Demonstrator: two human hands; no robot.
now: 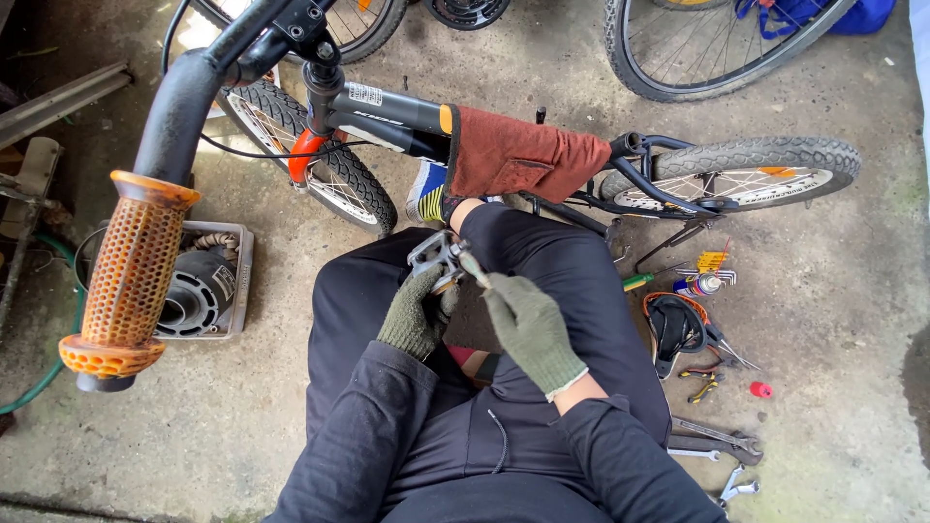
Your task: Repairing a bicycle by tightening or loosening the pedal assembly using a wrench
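Green knit gloves cover both hands: the left hand (418, 315) is clamped around a grey bicycle pedal (436, 254) above the lap, and the right hand's (531, 329) fingers pinch its axle end. Beyond lies a small bicycle (407, 111) on concrete, with wrenches (715, 438) to the right.

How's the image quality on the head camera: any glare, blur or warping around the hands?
Head view: soft, even daylight, no glare; left hand, right hand and grey pedal reasonably sharp; wide-angle lens bends the edges, and the close orange grip looms oversized.
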